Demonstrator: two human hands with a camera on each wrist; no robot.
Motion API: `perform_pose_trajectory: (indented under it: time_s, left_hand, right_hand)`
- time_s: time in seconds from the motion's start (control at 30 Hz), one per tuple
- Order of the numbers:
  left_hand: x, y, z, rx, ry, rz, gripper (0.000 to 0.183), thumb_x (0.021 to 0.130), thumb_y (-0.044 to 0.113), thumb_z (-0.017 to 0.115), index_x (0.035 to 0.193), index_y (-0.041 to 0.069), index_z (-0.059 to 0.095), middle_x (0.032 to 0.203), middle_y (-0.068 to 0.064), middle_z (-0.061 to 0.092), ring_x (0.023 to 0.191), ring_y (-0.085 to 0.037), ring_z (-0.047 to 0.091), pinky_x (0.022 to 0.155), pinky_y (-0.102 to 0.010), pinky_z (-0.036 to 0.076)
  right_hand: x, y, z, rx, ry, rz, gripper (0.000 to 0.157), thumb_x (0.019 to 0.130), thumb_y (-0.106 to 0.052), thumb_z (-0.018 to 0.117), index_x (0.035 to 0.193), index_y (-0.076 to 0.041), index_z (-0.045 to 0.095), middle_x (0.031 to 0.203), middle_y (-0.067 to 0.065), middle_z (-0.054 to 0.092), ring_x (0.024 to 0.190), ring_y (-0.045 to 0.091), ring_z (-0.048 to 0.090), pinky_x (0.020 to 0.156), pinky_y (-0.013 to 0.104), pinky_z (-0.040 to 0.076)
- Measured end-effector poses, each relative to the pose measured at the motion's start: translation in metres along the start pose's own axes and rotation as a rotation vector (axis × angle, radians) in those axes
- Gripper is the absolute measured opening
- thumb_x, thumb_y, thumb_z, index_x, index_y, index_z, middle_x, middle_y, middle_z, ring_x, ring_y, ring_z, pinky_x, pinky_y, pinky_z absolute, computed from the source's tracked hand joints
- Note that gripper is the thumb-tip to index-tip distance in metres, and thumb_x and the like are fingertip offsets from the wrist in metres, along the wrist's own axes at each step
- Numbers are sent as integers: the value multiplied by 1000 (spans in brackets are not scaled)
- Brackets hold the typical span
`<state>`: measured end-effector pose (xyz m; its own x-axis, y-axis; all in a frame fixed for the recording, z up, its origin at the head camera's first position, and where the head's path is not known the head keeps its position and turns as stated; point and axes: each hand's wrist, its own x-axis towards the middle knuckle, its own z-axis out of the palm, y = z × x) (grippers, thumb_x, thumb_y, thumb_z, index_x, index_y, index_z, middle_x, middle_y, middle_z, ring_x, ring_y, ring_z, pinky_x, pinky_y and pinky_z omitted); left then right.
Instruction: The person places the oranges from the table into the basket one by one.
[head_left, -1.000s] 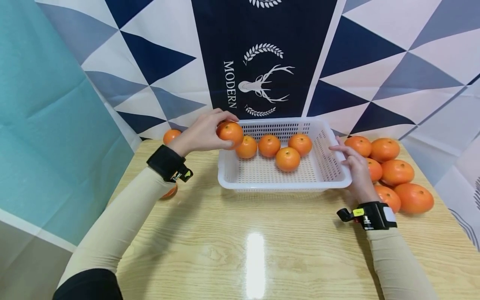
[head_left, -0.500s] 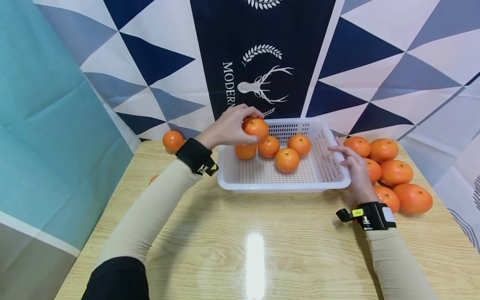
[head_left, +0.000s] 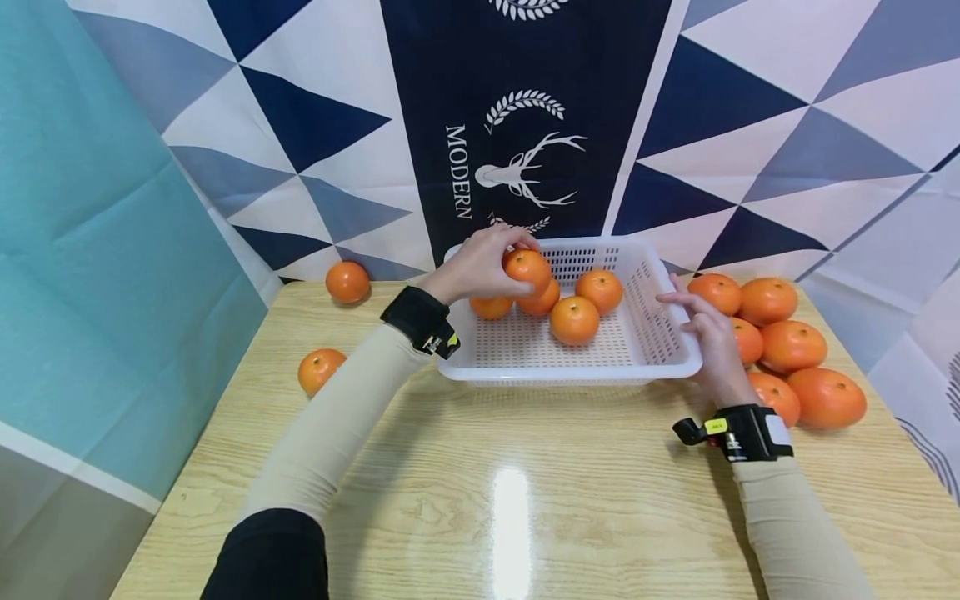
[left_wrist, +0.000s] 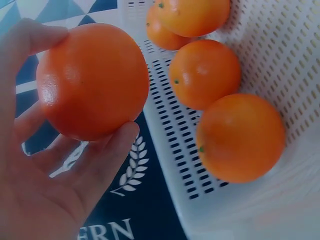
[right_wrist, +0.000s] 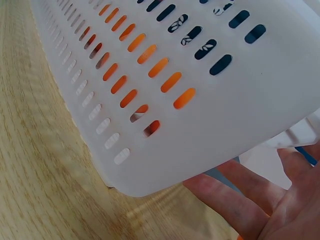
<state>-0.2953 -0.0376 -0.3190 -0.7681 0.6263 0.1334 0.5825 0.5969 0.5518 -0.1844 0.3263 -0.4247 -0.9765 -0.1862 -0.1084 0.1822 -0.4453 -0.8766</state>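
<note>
My left hand (head_left: 483,262) holds an orange (head_left: 528,268) over the back left part of a white perforated basket (head_left: 570,372). In the left wrist view the fingers and thumb are around this orange (left_wrist: 95,82), above the basket's slotted wall. Several oranges lie inside the basket, among them a front one (head_left: 575,321) and one (head_left: 600,290) farther right. The held orange partly covers another one under it. At the basket's right end my right hand (head_left: 712,337) grips the rim. The right wrist view shows its fingers (right_wrist: 225,200) against the outer side of the basket wall.
To the right of the basket sits a group of several oranges (head_left: 793,345), close to my right hand. On the left of the wooden table (head_left: 420,500) are two single oranges, one at the back (head_left: 347,282) and one nearer (head_left: 318,369). A patterned cloth (head_left: 322,108) hangs behind.
My left hand has carried its orange rightward from the basket's left edge to over the oranges inside, then slightly down. The oranges on the left show more fully. My right hand stays at the rim.
</note>
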Motion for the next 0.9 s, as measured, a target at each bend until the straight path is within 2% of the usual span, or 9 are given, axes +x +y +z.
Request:
perform_pose_trajectory:
  time_s: [0.27, 0.5, 0.7, 0.9]
  left_hand:
    - [5, -10, 13, -8, -37, -27, 56, 87, 30, 83, 139, 12, 70, 135, -12, 69, 126, -28, 60, 108, -40, 56]
    - [10, -16, 21, -32, -89, -34, 52, 88, 23, 85, 136, 7, 71, 133, -14, 72, 123, -28, 63, 111, -38, 56]
    - [12, -18, 28, 6, -138, -45, 51, 90, 22, 85, 137, 6, 71, 138, -14, 73, 124, -28, 65, 114, -38, 56]
    - [14, -18, 34, 59, -191, -71, 53, 90, 21, 84, 138, 8, 71, 139, -12, 75, 124, -26, 65, 114, -36, 54]
  right_hand:
    - [2, 1, -1, -59, -6, -2, 56, 122, -37, 39, 177, -33, 35, 188, -5, 23, 158, 14, 54, 116, 30, 59]
    - [0, 1, -2, -58, 11, -4, 55, 122, -36, 39, 176, -34, 37, 186, -7, 26, 157, 14, 52, 114, 26, 60]
    - [0, 1, -3, -2, -47, -38, 57, 122, -30, 37, 179, -25, 31, 186, -5, 27, 155, 12, 53, 113, 24, 59]
    - [1, 1, -3, -18, -33, -41, 56, 122, -30, 38, 178, -25, 33, 185, -5, 29, 157, 12, 51, 115, 25, 58]
